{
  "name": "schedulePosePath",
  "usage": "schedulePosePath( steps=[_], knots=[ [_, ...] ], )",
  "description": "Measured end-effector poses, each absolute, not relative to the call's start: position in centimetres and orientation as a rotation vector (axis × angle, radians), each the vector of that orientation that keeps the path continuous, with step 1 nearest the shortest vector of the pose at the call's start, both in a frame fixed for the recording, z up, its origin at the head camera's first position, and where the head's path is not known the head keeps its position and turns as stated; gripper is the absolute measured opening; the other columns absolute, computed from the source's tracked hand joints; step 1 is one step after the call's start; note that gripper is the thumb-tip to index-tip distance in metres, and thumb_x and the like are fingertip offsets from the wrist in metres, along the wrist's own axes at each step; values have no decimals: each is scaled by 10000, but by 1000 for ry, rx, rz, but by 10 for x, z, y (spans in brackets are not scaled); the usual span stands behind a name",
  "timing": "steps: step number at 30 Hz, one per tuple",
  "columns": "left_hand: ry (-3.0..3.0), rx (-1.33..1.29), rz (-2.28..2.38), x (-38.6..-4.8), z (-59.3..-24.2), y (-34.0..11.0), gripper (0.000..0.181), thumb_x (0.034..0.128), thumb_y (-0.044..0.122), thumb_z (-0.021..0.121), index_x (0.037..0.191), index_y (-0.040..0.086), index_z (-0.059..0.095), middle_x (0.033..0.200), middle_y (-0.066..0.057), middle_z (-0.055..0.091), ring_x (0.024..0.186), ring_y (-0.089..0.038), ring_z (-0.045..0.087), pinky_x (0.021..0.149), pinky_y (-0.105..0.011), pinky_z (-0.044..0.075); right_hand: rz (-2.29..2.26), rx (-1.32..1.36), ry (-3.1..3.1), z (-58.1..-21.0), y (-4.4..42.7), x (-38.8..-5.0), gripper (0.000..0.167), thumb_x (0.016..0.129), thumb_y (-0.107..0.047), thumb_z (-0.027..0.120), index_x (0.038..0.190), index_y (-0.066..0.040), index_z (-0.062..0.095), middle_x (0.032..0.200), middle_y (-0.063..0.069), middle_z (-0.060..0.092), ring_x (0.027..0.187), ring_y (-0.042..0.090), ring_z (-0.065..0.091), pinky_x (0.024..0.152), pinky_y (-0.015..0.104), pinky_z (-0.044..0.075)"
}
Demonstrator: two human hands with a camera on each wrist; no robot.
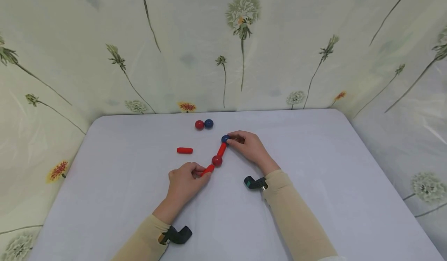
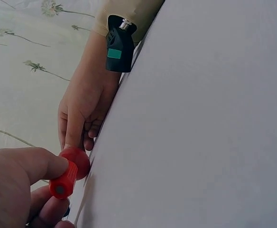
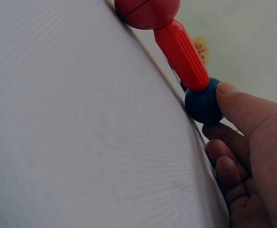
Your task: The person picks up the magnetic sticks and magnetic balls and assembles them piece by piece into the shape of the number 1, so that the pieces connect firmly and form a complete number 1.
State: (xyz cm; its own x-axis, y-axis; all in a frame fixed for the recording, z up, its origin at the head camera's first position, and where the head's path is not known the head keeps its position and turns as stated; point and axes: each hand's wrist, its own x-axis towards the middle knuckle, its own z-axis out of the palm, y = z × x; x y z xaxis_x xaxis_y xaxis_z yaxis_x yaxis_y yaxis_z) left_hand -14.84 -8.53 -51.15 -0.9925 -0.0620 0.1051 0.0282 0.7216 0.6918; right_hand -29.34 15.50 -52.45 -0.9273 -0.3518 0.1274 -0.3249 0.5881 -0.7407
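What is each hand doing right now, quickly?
Left hand: closed, pinching the near red stick.
Right hand: closed, pinching the blue ball at the far end of the other red stick.

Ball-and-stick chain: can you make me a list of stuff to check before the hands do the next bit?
1. Left hand grips the near red stick: ok.
2. Right hand pinches the held blue ball: ok.
3. Far red stick reaches from the held blue ball to the middle red ball: ok.
4. Near red stick is fixed firmly to the middle red ball: cannot tell, they look end to end.
5. Spare red stick is joined on: not ok, it lies apart.
6. Spare red ball and spare blue ball are joined on: not ok, they sit off by themselves, side by side.
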Motion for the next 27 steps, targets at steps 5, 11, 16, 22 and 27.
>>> schedulePosePath(
  steps=[5, 11, 16, 22, 27],
  knots=[
    [-2793, 17, -1135, -148, -508, -83, 241, 832, 377, 779, 940, 170, 720, 762, 102, 601, 681, -87, 547, 851, -470, 297, -1281, -599, 2778, -525, 155, -294, 404, 895, -535, 668, 1196, -267, 705, 1029, -112, 679, 895, 109, 601, 805, 345, 509],
    [-2774, 23, -1137, -148, -508, -81, 224, 836, 367, 775, 924, 168, 717, 763, 104, 612, 671, -78, 554, 853, -468, 287, -1278, -596, 2763, -522, 155, -293, 390, 903, -505, 677, 1201, -255, 702, 1030, -102, 684, 903, 111, 605, 813, 346, 507],
    [-2775, 20, -1118, -149, -511, -81, 215, 841, 377, 766, 903, 179, 709, 756, 115, 617, 678, -57, 565, 855, -470, 270, -1275, -576, 2749, -517, 154, -291, 362, 912, -474, 679, 1193, -247, 702, 1027, -84, 683, 909, 126, 607, 817, 356, 504],
    [-2789, 8, -1094, -150, -511, -81, 197, 839, 378, 763, 873, 193, 708, 735, 131, 612, 657, -48, 558, 845, -482, 270, -1260, -563, 2755, -517, 154, -291, 362, 914, -474, 677, 1198, -251, 701, 1020, -94, 680, 904, 120, 602, 813, 344, 502],
    [-2818, 4, -1071, -150, -509, -80, 183, 838, 382, 756, 858, 206, 712, 709, 149, 609, 641, -36, 552, 839, -484, 275, -1261, -562, 2756, -518, 154, -291, 373, 910, -482, 679, 1198, -247, 703, 1012, -94, 680, 894, 122, 599, 800, 341, 501]
  ],
)
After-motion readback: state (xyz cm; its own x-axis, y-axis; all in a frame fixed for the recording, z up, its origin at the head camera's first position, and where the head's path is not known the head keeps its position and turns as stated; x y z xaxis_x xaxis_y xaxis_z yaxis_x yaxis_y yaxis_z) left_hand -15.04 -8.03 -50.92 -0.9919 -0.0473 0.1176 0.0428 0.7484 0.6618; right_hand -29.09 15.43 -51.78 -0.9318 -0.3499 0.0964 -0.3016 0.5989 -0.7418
